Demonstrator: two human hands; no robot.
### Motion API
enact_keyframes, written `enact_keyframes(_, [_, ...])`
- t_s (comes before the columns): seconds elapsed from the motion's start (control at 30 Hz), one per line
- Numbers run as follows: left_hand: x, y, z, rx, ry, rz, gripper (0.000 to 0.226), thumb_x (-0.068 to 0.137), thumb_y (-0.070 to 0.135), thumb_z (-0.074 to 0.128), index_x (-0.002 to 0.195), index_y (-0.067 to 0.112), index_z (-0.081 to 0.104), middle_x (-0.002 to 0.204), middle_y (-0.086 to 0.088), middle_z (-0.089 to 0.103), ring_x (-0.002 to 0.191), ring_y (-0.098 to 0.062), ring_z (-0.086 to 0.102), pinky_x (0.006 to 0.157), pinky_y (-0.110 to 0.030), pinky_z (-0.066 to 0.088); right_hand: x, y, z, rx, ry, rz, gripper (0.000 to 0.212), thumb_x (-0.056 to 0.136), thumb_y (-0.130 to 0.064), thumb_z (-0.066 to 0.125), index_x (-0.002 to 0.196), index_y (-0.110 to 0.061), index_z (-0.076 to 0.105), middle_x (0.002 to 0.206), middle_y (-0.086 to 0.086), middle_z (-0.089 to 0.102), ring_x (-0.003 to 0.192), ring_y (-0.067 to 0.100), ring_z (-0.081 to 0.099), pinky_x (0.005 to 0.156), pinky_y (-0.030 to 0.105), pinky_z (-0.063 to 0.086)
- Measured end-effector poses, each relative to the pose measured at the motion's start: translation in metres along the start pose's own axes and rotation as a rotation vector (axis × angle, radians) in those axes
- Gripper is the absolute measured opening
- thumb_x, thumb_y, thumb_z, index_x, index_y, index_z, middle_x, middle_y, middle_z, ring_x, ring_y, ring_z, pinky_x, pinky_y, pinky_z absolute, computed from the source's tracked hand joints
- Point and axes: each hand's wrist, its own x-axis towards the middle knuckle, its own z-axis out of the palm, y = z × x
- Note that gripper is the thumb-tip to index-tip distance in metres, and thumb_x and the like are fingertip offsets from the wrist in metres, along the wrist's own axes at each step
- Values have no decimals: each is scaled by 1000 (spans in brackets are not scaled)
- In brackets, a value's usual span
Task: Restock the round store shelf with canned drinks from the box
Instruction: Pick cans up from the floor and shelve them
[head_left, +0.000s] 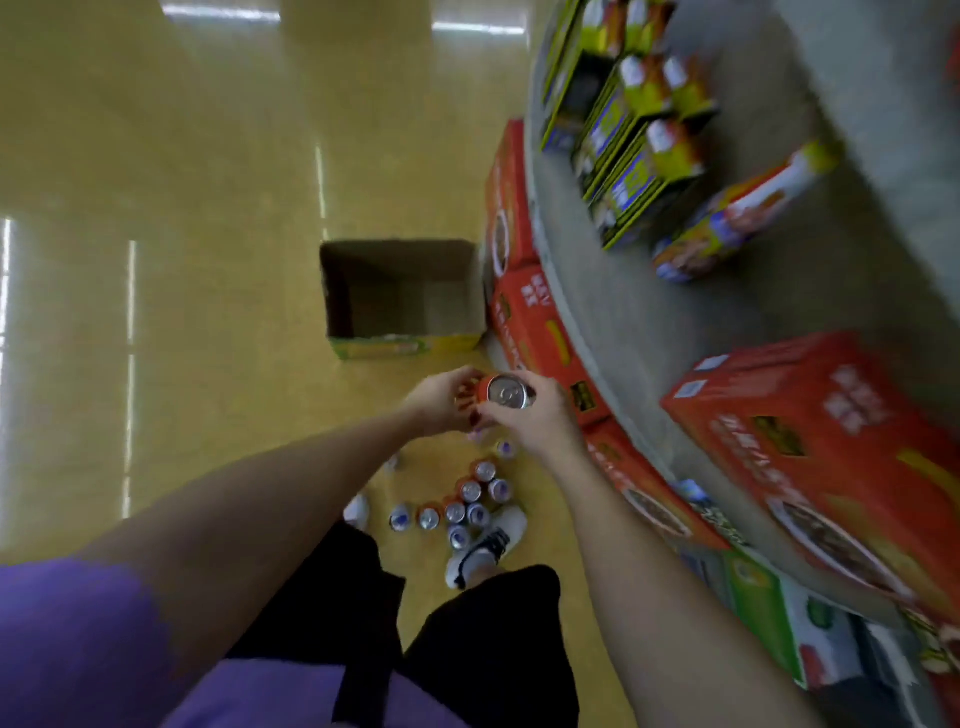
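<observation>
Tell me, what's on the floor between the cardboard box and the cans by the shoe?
Only bare floor; the hands holding a can hang above that stretch between box and cans, seen from the head view.

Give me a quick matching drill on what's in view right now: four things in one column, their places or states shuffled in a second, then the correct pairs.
Things:
1. open brown cardboard box
2. orange drink can with silver top
3. cluster of silver-topped cans
4. large red carton

Places or states:
A. standing on the floor by the white shoe
B. lying on the grey round shelf
C. on the floor, nothing visible inside
D. held between both hands

Pairs: 1-C, 2-D, 3-A, 4-B
</observation>
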Motion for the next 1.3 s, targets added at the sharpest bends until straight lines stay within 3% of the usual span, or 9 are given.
enact_keyframes(0.17, [-44, 83, -62, 25, -45, 177, 72, 61, 27, 85, 127, 21, 56, 107, 4, 67, 94, -13, 62, 78, -21, 47, -51, -73, -75, -17, 95, -92, 37, 56, -43, 87, 86, -27, 72, 75, -12, 70, 69, -3, 63, 61, 15, 47])
enact_keyframes(0.33, [-74, 171, -98, 158, -118, 419, 76, 59, 21, 88, 128, 21, 56, 113, 1, 68, 102, -14, 64, 89, -26, 50, -102, -119, -151, 47, 155, -131, 33, 56, -39, 90, 78, -21, 73, 66, -7, 69, 59, 0, 59, 57, 25, 50])
enact_keyframes(0.4, [-85, 206, -107, 185, -166, 490, 68, 57, 14, 92, 115, 25, 59, 99, 7, 69, 88, -5, 65, 80, -18, 50, -121, -129, -182, 39, 169, -114, 28, 64, -36, 89, 77, -18, 71, 57, -9, 61, 49, -1, 49, 47, 19, 39])
enact_keyframes(0.47, [-96, 244, -115, 263, -152, 573, 62, 55, 19, 94, 106, 27, 60, 90, 14, 67, 77, 2, 61, 70, -9, 45, -141, -137, -213, 45, 206, -111, 30, 66, -39, 87, 83, -19, 72, 65, -6, 65, 57, 4, 54, 55, 22, 40])
enact_keyframes(0.7, [-120, 362, -111, 237, -45, 705, 64, 39, 52, 92, 93, 24, 70, 80, 9, 72, 76, -7, 69, 68, -25, 57, -205, -151, -299, 167, 444, -120, 48, 71, -51, 79, 102, -18, 63, 90, 2, 73, 73, 19, 71, 69, 37, 60])
enact_keyframes(0.8, [-129, 404, -97, 213, -17, 792, 80, 37, 62, 87, 106, 25, 68, 92, 9, 72, 85, -8, 68, 77, -31, 57, -230, -154, -329, 153, 515, -130, 43, 78, -49, 77, 103, -21, 56, 91, -8, 66, 74, 4, 63, 60, 15, 52])
enact_keyframes(0.93, [-138, 443, -74, 207, 40, 845, 74, 50, 53, 89, 114, 27, 65, 104, 11, 70, 96, -6, 65, 85, -26, 53, -239, -151, -364, 90, 577, -139, 31, 80, -45, 77, 88, -24, 55, 88, -5, 65, 75, 4, 61, 69, 26, 54])
enact_keyframes(1.1, [-122, 460, -51, 216, 107, 807, 80, 54, 49, 89, 122, 20, 58, 115, 4, 67, 104, -14, 64, 92, -34, 54, -223, -130, -401, 53, 526, -68, 53, 72, -42, 84, 104, -10, 57, 98, 7, 68, 80, 18, 69, 66, 31, 60])
enact_keyframes(1.3, [-93, 485, -47, 268, 21, 783, 80, 65, 24, 87, 133, 19, 46, 123, -1, 62, 112, -18, 60, 96, -36, 51, -202, -106, -434, -42, 434, -148, 64, 69, -7, 86, 124, -9, 55, 111, -1, 61, 102, 14, 58, 71, 11, 42])
